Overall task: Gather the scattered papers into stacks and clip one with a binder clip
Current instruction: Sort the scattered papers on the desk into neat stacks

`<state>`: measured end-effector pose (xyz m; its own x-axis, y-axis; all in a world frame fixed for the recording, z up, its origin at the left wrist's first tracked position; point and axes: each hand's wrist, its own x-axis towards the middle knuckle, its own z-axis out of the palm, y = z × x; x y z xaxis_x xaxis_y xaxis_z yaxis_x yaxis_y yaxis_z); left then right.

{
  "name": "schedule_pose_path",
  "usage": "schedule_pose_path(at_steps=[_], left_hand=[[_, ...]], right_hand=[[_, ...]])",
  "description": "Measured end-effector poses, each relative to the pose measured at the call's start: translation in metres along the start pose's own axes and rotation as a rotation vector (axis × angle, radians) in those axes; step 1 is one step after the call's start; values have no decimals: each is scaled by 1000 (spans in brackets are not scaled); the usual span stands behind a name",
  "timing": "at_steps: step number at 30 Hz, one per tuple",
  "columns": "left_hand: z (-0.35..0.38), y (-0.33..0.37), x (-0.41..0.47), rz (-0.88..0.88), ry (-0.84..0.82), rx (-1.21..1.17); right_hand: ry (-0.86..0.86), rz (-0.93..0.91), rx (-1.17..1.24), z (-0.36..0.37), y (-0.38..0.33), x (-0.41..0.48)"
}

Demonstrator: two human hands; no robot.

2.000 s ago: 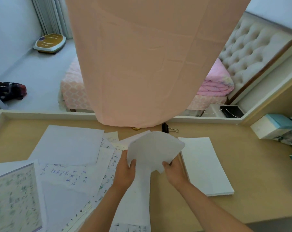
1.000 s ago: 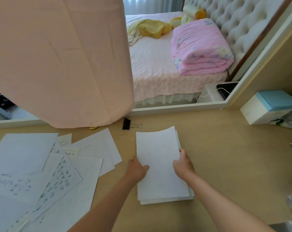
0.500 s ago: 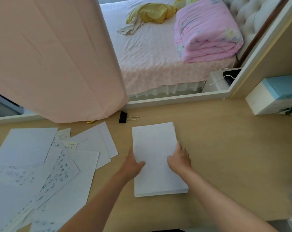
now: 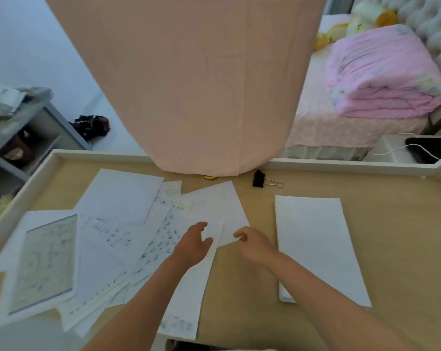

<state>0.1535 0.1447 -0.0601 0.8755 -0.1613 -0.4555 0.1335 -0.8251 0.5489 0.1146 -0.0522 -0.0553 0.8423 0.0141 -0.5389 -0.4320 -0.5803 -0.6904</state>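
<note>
A neat stack of white paper (image 4: 315, 244) lies on the right half of the wooden desk (image 4: 396, 224). Scattered papers (image 4: 118, 224), some handwritten, overlap across the left half. My left hand (image 4: 193, 245) hovers over them with its fingers loosely spread and holds nothing. My right hand (image 4: 255, 245) has loosely curled fingers, its fingertips at the near edge of a blank sheet (image 4: 214, 206) on top of the pile. A black binder clip (image 4: 258, 179) with wire handles lies near the desk's back edge, apart from both hands.
A peach cloth (image 4: 189, 84) hangs down to the desk's back edge, with a small gold object (image 4: 209, 177) under its hem. A raised white rim (image 4: 341, 165) borders the desk. Beyond it stands a bed with a folded pink quilt (image 4: 381, 77).
Both hands have left the neat stack and moved left to the scattered papers. The view has swung left, so the stack now sits to the right of my hands.
</note>
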Motion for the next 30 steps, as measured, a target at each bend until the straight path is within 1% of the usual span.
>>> schedule_pose_path(at_steps=[4, 5, 8, 9, 11, 14, 16, 18, 21, 23, 24, 25, 27, 28, 30], left_hand=[[-47, -94, -6, -44, 79, 96], [-59, -116, -8, -68, 110, 134], [-92, -177, -13, -136, 170, 262], [-100, -196, -14, -153, 158, 287], [-111, -229, -15, -151, 86, 332], [-115, -258, -14, -74, -31, 382], [-112, -265, -13, -29, -29, 412], [-109, -267, -12, -7, 14, 419], [-106, -266, -9, 45, 87, 431], [-109, -265, -4, 66, 156, 376], [-112, -265, -1, 59, 176, 334], [-116, -264, 1, 40, 188, 277], [-126, -262, 6, -56, 223, 99], [-130, -261, 7, -138, 265, -23], [-139, -261, 9, -354, 378, -303]], right_hand=[[-8, 116, 9, 78, -41, 23], [19, 167, 12, 95, -48, 30], [245, 428, 33, 133, -69, 46], [321, 516, 50, 141, -77, 47], [407, 619, 149, 155, -88, 52], [406, 655, 409, 174, -94, 66], [351, 629, 456, 183, -97, 73], [364, 591, 387, 188, -103, 76], [411, 517, 95, 189, -121, 79], [484, 443, -139, 188, -133, 79], [531, 377, -245, 188, -138, 81], [547, 289, -332, 188, -143, 84], [495, 126, -445, 187, -158, 94], [485, 55, -500, 187, -165, 102], [458, -108, -571, 188, -183, 123]])
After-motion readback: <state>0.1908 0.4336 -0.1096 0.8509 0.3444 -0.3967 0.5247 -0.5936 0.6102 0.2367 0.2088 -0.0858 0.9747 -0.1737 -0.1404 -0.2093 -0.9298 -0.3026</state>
